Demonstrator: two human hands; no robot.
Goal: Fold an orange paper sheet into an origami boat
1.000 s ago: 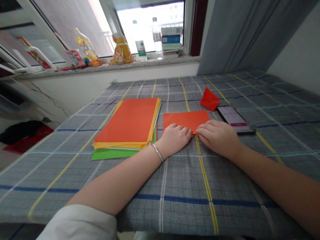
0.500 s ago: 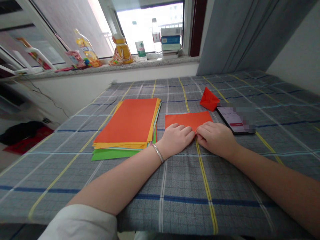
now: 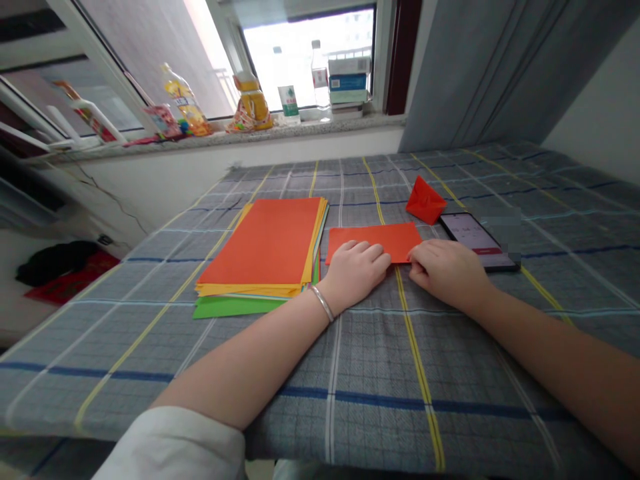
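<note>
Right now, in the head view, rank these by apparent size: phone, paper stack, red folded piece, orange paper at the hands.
Largest to smallest:
1. paper stack
2. orange paper, partly covered by the left hand
3. phone
4. red folded piece

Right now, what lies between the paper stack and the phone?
The orange sheet, left hand on it, right hand at its near edge; the head view shows this.
</note>
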